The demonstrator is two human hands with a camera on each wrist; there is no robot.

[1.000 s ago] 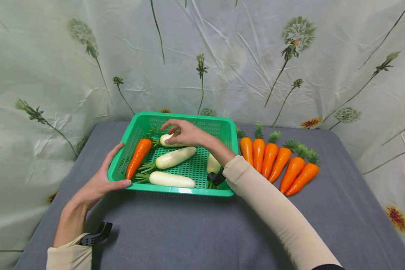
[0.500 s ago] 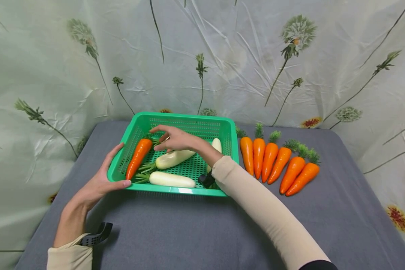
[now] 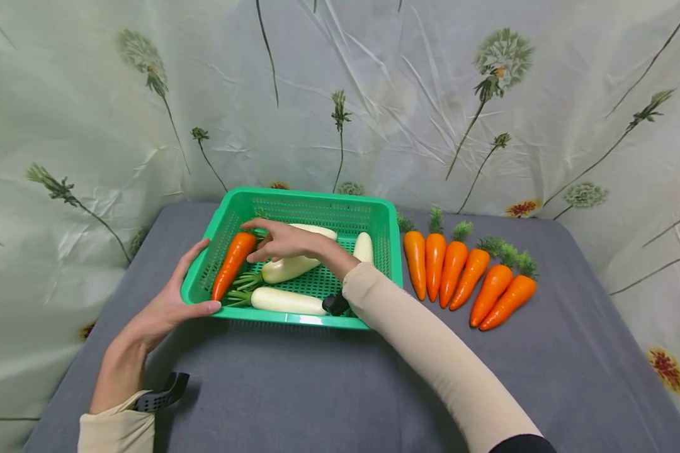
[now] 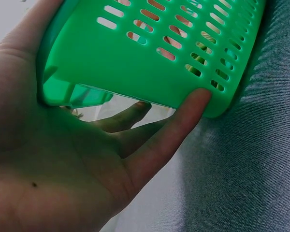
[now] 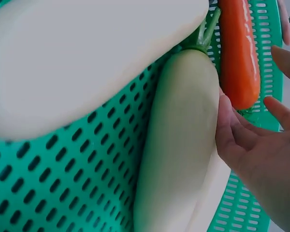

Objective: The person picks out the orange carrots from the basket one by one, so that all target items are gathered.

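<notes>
A green plastic basket (image 3: 311, 196) holds several white radishes with green stems and one orange carrot (image 3: 233, 267) along its left side. My left hand (image 3: 170, 308) grips the basket's left end, the thumb on the front rim and the fingers along the outer wall (image 4: 130, 63). Inside the basket, my right hand (image 3: 289, 241) reaches toward the carrot, its fingers spread near the carrot's upper end and holding nothing. Below it lies the middle radish (image 3: 289, 269); in the right wrist view a radish (image 5: 179, 135) is beside the fingertips, contact unclear. My right hand partly hides the back radish (image 3: 320, 231).
To the right of the basket, several more orange carrots (image 3: 453, 267) with leafy green tops lie in a row on the grey cloth (image 3: 294, 384). Another radish (image 3: 364, 247) is at the basket's right side, partly behind my right arm. A flower-printed curtain (image 3: 396, 138) hangs behind.
My right hand has let go of the back radish, which now lies in the basket, and has moved left and toward me to the carrot. The left hand stays on the basket.
</notes>
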